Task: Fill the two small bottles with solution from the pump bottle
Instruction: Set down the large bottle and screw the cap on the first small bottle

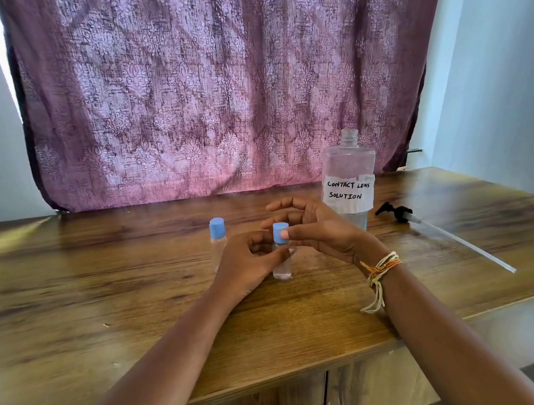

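Two small clear bottles with blue caps stand on the wooden table (pixel 99 296). The left one (pixel 218 240) stands free. My left hand (pixel 250 263) grips the body of the nearer bottle (pixel 282 259), and my right hand (pixel 318 229) pinches its blue cap with thumb and fingers. The large clear bottle (pixel 349 183), labelled "contact lens solution", stands behind my right hand with its neck open. Its black pump head with a long clear tube (pixel 436 229) lies on the table to the right.
A purple patterned curtain (pixel 223 80) hangs behind the table. The table's front edge (pixel 318 368) runs above cabinet doors. White walls rise on both sides.
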Demonstrator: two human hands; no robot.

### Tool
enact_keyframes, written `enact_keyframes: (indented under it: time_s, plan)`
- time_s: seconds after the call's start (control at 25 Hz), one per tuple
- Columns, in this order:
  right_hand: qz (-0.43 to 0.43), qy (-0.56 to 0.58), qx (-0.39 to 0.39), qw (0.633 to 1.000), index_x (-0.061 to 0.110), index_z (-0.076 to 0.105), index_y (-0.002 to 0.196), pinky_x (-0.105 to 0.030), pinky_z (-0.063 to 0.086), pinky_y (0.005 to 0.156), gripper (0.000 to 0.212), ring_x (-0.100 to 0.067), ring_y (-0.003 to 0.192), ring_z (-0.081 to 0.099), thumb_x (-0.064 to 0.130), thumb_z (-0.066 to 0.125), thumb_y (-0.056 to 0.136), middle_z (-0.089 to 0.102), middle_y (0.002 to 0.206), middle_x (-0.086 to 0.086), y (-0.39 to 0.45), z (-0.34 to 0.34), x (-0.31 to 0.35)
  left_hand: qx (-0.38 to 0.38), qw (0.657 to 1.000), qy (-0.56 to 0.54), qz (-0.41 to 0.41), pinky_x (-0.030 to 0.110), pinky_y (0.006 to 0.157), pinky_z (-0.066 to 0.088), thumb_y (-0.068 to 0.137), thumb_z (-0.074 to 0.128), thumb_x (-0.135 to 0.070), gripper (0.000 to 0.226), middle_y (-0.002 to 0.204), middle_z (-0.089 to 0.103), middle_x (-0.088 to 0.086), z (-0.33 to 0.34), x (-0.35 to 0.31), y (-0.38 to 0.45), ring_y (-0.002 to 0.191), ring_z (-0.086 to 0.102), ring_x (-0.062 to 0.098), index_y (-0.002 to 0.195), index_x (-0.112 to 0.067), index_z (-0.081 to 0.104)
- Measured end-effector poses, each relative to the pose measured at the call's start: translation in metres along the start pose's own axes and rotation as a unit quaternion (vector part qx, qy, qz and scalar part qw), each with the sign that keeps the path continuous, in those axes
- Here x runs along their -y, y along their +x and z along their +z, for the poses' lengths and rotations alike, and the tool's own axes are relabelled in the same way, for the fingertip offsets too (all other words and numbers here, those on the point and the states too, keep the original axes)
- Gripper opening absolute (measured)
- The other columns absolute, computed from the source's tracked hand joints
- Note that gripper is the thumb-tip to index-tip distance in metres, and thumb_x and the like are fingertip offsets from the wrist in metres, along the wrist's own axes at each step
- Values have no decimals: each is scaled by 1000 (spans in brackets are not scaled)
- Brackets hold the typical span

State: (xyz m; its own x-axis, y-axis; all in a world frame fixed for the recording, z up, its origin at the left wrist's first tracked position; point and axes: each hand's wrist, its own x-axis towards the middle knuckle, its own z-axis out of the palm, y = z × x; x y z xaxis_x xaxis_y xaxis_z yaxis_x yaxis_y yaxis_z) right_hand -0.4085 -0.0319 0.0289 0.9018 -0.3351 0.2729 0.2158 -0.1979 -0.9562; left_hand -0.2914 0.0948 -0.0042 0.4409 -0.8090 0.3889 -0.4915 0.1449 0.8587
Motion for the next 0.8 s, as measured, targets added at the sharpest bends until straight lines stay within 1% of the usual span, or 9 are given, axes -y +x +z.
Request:
enact_keyframes:
  time_s: [0.12,0.28,0.36,0.48,0.56,0.6,0.68,0.76,0.8]
  plan:
    - [3,19,41,999,6,49,131,-37,52,92,56,-33,111,63,-9,54,77,64,124,-21,-3,-3,3,3,1000,-8,-6,7,66,47,76,80,-27,25,85,75,-7,0,-1,0,72,65,-7,99,-17,75]
    - [-2,-13,23,1000,8,55,124,-49,46,101,50,-45,116,57,-6,58,76,59,122,-35,-3,-3,3,3,1000,-5,-11,5,65,47,76,80,-29,28,87,75,-8,-1,0,0,74,66,-8,101,-17,74]
    - [-3,-15,13,1000,8,59,118,-44,52,95,46,-36,106,65,-6,62,75,66,113,-30,-3,-3,4,2,1000,-8,-11,5,65,46,76,80,-28,25,86,75,-8,-1,1,0,74,66,-9,99,-18,75]
    - [-8,-36,-21,999,9,62,109,-25,57,79,42,-14,82,69,-13,69,75,71,93,-10,-3,-1,4,3,1000,-11,-3,7,65,47,76,80,-28,20,82,75,-9,-2,1,0,74,66,-7,94,-20,76]
    - [-11,-54,-51,997,11,64,106,-23,57,75,40,-11,79,68,-10,73,73,70,86,-4,-2,1,3,2,1000,-9,2,9,65,47,77,80,-27,16,79,74,-8,-1,2,1,72,66,-4,90,-20,76]
    - [-10,-57,-56,997,13,64,108,-25,57,77,43,-13,81,68,-7,77,71,71,88,-5,-1,1,3,0,1000,-8,3,10,66,47,77,80,-27,15,79,74,-8,-1,2,1,73,66,-3,89,-20,75]
    - [-2,-55,-38,998,14,60,118,-31,56,86,53,-20,95,68,-5,77,71,70,106,-13,-1,1,4,-1,1000,-10,2,12,70,50,76,80,-26,18,84,76,-5,-1,2,1,79,69,2,92,-19,76]
    - [8,-25,9,1000,11,53,130,-33,55,91,58,-25,108,65,-11,68,78,65,124,-19,-2,0,5,1,1000,-5,0,14,73,51,76,80,-26,24,90,77,-3,-1,2,1,85,71,6,98,-16,76]
    - [11,-5,30,999,9,50,133,-34,55,93,59,-26,111,65,-12,64,80,63,127,-20,-3,-1,5,1,1000,1,-3,14,74,52,77,80,-27,26,91,77,-2,-1,2,1,86,71,7,100,-15,76]
